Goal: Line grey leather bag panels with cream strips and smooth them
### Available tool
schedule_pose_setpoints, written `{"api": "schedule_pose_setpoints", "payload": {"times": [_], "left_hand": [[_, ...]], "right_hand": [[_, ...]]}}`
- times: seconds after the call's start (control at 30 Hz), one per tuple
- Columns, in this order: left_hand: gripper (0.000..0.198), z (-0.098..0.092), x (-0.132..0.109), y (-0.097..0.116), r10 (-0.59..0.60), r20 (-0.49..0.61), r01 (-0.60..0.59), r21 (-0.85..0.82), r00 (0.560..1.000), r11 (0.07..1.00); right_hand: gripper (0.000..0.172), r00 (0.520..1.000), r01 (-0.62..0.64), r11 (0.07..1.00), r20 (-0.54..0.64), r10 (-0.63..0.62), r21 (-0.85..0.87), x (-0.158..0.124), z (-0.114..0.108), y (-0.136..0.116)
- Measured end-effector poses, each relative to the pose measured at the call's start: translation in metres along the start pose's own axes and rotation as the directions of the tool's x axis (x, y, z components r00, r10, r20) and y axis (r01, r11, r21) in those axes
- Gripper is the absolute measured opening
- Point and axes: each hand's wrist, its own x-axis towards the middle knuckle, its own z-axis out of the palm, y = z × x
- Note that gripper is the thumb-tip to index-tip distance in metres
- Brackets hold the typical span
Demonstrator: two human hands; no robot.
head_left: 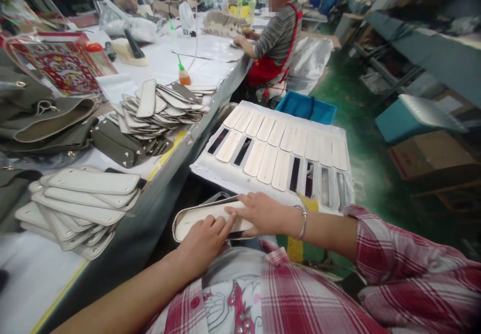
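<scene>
Close to my body is a long, round-ended cream panel (195, 220) with a raised edge and a dark underside along one side. My left hand (206, 238) lies over its near side, with bent fingers pressed onto the cream surface. At the panel's right end, my right hand (265, 215) grips it, fingers over the top and thumb along the near edge. The fingertips of both hands meet near the middle. What lies under the panel is hidden. Just beyond is a white-covered board (244, 176) bearing rows of similar cream strips (276, 133) and several dark slots.
On the left table (37, 274) lie stacked pale straps (90, 194), another strap heap (150, 106), olive bag parts (48, 123) and a glue bottle (184, 76). A co-worker in a red apron (263, 71) sits beyond. A blue crate (306, 107) and cardboard box (432, 158) stand rightward.
</scene>
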Motion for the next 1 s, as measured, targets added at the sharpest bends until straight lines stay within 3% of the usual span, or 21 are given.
{"api": "schedule_pose_setpoints", "payload": {"times": [0.07, 0.13, 0.23, 0.3, 0.37, 0.47, 0.53, 0.6, 0.77, 0.87, 1.0], "left_hand": [[0.068, 0.003, 0.005, -0.001, 0.017, 0.002, -0.018, 0.020, 1.000, 1.000], [0.065, 0.006, 0.008, -0.003, 0.040, -0.013, -0.039, 0.032, 0.999, 0.999], [0.065, 0.009, 0.014, -0.006, 0.092, -0.035, -0.090, 0.053, 0.995, 0.995], [0.065, 0.011, 0.017, -0.008, 0.132, -0.034, -0.129, 0.063, 0.991, 0.990], [0.066, 0.011, 0.018, -0.009, 0.159, -0.024, -0.157, 0.072, 0.987, 0.985], [0.068, 0.010, 0.017, -0.011, 0.168, -0.002, -0.167, 0.079, 0.986, 0.983], [0.069, 0.008, 0.017, -0.012, 0.162, 0.003, -0.162, 0.062, 0.987, 0.985], [0.066, 0.007, 0.018, -0.012, 0.151, -0.003, -0.150, 0.039, 0.989, 0.988], [0.066, 0.007, 0.024, -0.016, 0.140, 0.023, -0.140, -0.014, 0.990, 0.990], [0.066, 0.007, 0.026, -0.018, 0.147, 0.043, -0.145, -0.044, 0.988, 0.988], [0.053, 0.006, 0.026, -0.016, 0.168, 0.041, -0.168, -0.002, 0.985, 0.986]], "right_hand": [[0.076, 0.997, -0.076, 0.934, 0.022, 0.073, 0.349, -0.009, -0.011, 0.014], [0.065, 0.957, -0.279, 0.696, 0.132, 0.258, 0.662, -0.022, -0.017, 0.028], [0.057, 0.823, -0.539, 0.296, 0.419, 0.383, 0.789, -0.044, -0.009, 0.045], [0.060, 0.771, -0.613, 0.184, 0.532, 0.351, 0.768, -0.055, 0.005, 0.048], [0.054, 0.769, -0.621, 0.178, 0.549, 0.327, 0.764, -0.061, 0.021, 0.045], [0.045, 0.854, -0.490, 0.247, 0.403, 0.331, 0.836, -0.063, 0.037, 0.037], [0.048, 0.895, -0.389, 0.209, 0.313, 0.318, 0.897, -0.062, 0.044, 0.034], [0.052, 0.905, -0.329, 0.133, 0.272, 0.326, 0.935, -0.062, 0.048, 0.034], [0.053, 0.853, -0.279, -0.046, 0.269, 0.448, 0.959, -0.064, 0.047, 0.034], [0.055, 0.828, -0.303, -0.008, 0.267, 0.494, 0.953, -0.065, 0.038, 0.030], [0.066, 0.764, -0.432, 0.042, 0.341, 0.547, 0.901, -0.066, 0.027, 0.022]]}}
